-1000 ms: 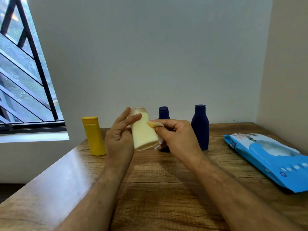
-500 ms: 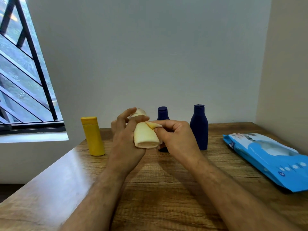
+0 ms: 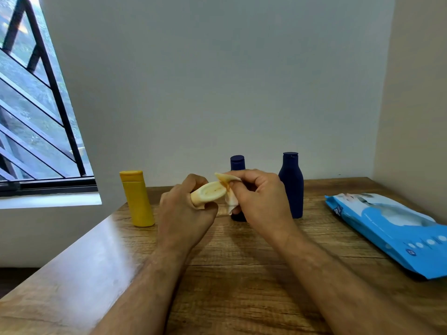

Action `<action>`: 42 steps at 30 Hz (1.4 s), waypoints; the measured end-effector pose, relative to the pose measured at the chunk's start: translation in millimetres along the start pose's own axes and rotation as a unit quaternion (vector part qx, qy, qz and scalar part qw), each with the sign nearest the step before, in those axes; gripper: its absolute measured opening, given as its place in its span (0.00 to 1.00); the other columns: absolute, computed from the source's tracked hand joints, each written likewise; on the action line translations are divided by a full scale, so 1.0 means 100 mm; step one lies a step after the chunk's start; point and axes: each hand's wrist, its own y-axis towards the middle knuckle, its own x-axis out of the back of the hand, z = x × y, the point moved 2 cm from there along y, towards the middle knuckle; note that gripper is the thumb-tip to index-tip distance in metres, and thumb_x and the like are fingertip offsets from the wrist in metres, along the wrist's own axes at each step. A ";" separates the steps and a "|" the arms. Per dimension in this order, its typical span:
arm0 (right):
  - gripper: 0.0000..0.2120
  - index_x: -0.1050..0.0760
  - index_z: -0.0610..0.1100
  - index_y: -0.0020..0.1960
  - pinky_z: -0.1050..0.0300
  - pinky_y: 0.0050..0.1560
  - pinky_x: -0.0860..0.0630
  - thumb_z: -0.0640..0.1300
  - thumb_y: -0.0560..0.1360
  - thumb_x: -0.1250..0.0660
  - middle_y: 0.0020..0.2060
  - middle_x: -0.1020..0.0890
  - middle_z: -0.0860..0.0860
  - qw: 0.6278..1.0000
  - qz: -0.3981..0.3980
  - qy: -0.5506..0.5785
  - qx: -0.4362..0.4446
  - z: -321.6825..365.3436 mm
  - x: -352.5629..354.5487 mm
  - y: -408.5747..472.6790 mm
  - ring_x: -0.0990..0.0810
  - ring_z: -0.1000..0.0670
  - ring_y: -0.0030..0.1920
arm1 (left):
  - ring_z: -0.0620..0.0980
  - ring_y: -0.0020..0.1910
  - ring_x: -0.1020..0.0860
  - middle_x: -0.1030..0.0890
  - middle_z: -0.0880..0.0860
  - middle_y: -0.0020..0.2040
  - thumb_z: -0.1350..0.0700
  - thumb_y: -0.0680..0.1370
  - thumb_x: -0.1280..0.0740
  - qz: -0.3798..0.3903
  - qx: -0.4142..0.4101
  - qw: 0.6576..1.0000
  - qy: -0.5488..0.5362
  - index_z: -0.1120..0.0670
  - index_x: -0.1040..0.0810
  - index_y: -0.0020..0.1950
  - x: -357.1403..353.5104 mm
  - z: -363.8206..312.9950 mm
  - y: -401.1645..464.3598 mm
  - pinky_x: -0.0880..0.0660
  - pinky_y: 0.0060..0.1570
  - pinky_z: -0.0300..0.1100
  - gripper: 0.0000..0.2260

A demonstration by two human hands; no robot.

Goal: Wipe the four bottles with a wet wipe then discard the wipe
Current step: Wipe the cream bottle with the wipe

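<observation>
Above the wooden table (image 3: 242, 274), the cream bottle (image 3: 210, 192) is gripped in the curled fingers of the left hand (image 3: 183, 213), tipped so its long axis runs away from the camera and its oval base is turned toward the viewer. Just to the right of that base, touching its edge, the wipe (image 3: 229, 189) is pinched by the right hand (image 3: 258, 201). The base is judged the surface being wiped. Behind, the yellow bottle (image 3: 137, 198) and two navy bottles (image 3: 291, 184) are stood upright. On the wipe pack (image 3: 396, 228) only illegible letters are seen; no bottle label can be read
</observation>
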 end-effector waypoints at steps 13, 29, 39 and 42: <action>0.15 0.21 0.48 0.64 0.73 0.38 0.30 0.43 0.78 0.31 0.41 0.27 0.59 0.953 0.095 -0.217 0.191 0.08 -0.17 -0.16 0.28 0.60 0.38 | 0.51 0.43 0.20 0.19 0.45 0.42 0.40 0.69 0.32 0.014 0.051 0.999 -0.005 0.40 0.26 0.52 -0.07 0.09 -0.01 0.20 0.42 0.57 0.14; 0.15 0.20 0.48 0.63 0.74 0.37 0.31 0.44 0.77 0.31 0.41 0.27 0.60 0.945 0.099 -0.224 0.217 0.07 -0.14 -0.15 0.28 0.60 0.37 | 0.50 0.43 0.20 0.19 0.46 0.43 0.40 0.69 0.31 -0.003 0.042 0.999 -0.035 0.40 0.27 0.52 -0.06 0.05 -0.01 0.20 0.40 0.56 0.14; 0.13 0.18 0.45 0.59 0.73 0.37 0.30 0.42 0.76 0.30 0.42 0.23 0.58 0.953 0.082 -0.205 0.206 0.02 -0.11 -0.15 0.25 0.58 0.39 | 0.47 0.44 0.20 0.19 0.44 0.44 0.48 0.70 0.24 -0.007 0.047 0.997 -0.060 0.39 0.27 0.51 -0.09 0.05 -0.03 0.20 0.39 0.55 0.15; 0.14 0.19 0.46 0.61 0.74 0.38 0.31 0.43 0.76 0.31 0.43 0.25 0.59 0.948 0.108 -0.201 0.222 0.05 -0.15 -0.18 0.27 0.60 0.39 | 0.50 0.45 0.20 0.19 0.45 0.45 0.38 0.69 0.32 0.008 0.038 0.999 -0.033 0.38 0.28 0.52 -0.08 0.08 -0.02 0.20 0.40 0.55 0.14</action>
